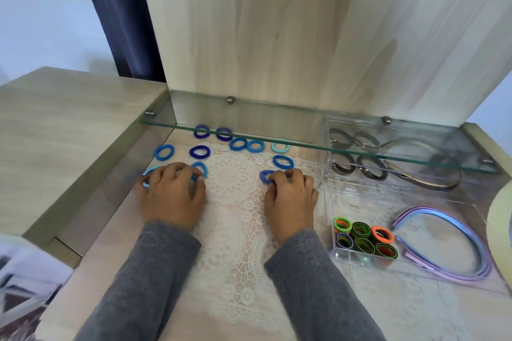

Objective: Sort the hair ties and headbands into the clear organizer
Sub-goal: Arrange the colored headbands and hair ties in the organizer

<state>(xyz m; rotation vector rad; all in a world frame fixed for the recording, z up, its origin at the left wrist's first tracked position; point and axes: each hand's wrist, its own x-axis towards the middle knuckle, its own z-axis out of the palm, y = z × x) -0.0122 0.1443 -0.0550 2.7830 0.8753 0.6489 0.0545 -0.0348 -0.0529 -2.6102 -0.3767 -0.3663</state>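
Note:
Several blue hair ties lie scattered on the lace mat [232, 183], from dark blue [200, 152] to pale turquoise [280, 147]. My left hand [173, 196] rests palm down with its fingers over a light blue tie [146, 174] and another blue tie [200, 169]. My right hand [291, 196] has its fingertips pinched on a dark blue tie [266, 176]. The clear organizer [360, 196] sits to the right. It holds green and orange ties [363, 238], purple and blue headbands [468, 246], grey ties [357, 152] and a dark headband [432, 171].
A glass shelf [304, 130] juts out over the far part of the surface, covering some ties and the organizer's back. A raised wooden ledge [69, 130] runs along the left. An upright wood panel [263, 36] stands behind.

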